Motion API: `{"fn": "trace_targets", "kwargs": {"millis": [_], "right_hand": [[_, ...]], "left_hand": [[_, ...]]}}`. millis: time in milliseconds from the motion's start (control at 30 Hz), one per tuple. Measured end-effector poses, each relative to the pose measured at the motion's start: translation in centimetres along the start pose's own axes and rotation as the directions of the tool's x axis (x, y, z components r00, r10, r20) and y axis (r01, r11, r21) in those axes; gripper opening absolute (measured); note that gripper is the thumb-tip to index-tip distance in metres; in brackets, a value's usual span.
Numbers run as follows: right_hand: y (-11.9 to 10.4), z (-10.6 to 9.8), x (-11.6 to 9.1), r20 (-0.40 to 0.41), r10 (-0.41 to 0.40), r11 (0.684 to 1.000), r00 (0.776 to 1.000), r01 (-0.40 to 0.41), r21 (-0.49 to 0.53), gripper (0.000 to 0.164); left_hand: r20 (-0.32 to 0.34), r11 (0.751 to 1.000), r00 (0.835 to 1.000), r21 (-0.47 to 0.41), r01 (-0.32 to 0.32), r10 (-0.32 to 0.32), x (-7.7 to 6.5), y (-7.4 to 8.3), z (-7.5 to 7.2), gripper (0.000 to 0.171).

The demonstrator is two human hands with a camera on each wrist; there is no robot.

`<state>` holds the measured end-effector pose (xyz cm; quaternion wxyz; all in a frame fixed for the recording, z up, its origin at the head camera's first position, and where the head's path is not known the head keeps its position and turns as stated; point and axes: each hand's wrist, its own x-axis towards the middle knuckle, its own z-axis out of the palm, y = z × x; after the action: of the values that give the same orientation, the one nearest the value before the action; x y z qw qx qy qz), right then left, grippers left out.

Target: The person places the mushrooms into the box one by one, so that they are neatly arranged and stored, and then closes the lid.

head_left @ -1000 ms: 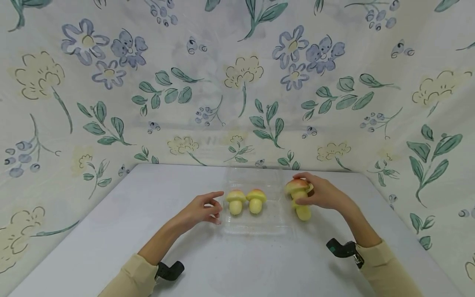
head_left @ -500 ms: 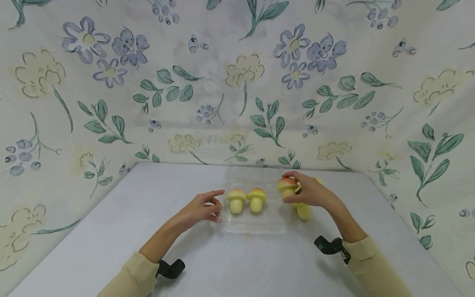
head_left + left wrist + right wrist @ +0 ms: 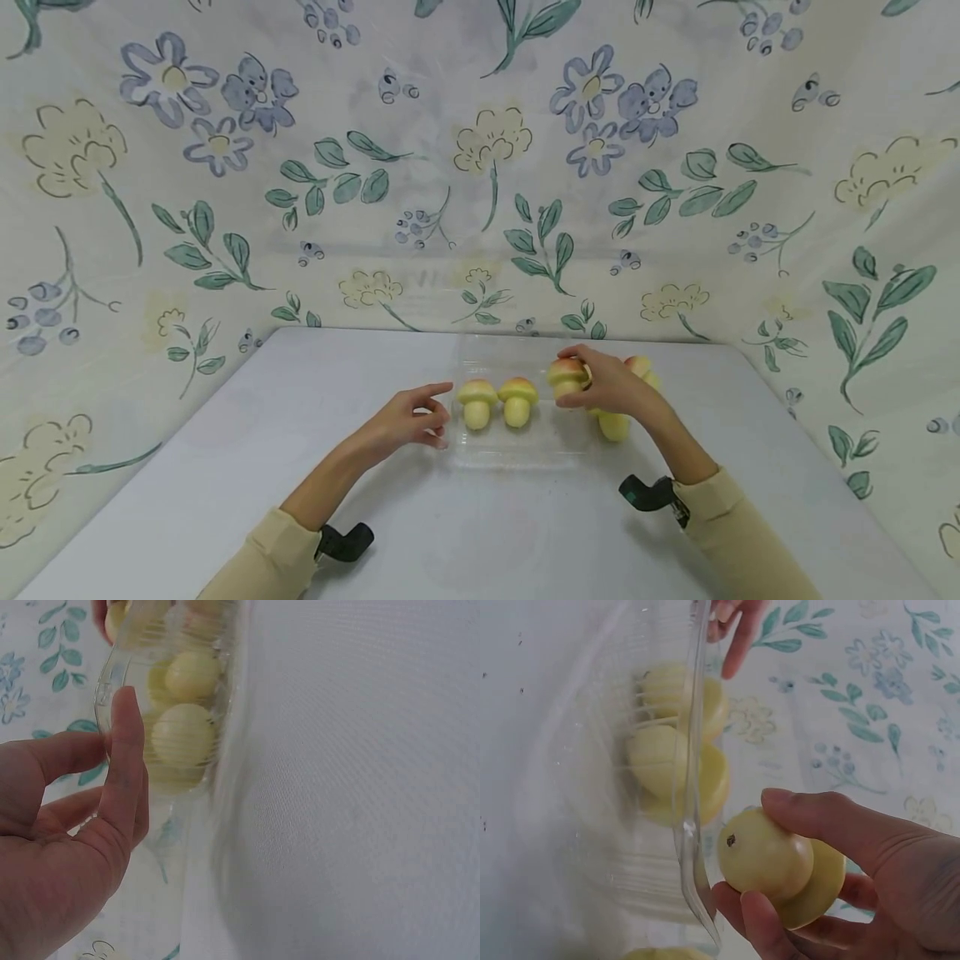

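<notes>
While the left hand [image 3: 408,421], fingers loosely extended, rests at the left side of the clear box [image 3: 517,461], probably to steady it, the right hand [image 3: 609,385] grips a mushroom [image 3: 566,373] over the box's right part. Its cap points away from the person, seemingly to match the two mushrooms [image 3: 477,408] side by side inside. More mushrooms [image 3: 613,427], partly hidden, lie right of the box on the counter [image 3: 487,533], likely for easy reach.
</notes>
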<state>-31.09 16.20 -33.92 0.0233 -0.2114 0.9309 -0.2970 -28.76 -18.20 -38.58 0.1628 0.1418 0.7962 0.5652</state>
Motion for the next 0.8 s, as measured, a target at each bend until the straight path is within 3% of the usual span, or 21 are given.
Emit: {"fn": "trace_targets", "kwargs": {"millis": [267,800], "right_hand": [[-0.6,1.2,0.9,0.070,0.072,0.996,0.995,-0.076,0.054,0.067],[-1.5,2.4,1.9,0.045,0.134,0.990,0.990,-0.131,-0.059,0.065]], "left_hand": [[-0.005,1.000,1.000,-0.015,-0.008,0.007,0.0,0.0,0.0,0.063],[0.007,0.999,1.000,-0.015,-0.030,0.030,0.0,-0.1,-0.1,0.063]]}}
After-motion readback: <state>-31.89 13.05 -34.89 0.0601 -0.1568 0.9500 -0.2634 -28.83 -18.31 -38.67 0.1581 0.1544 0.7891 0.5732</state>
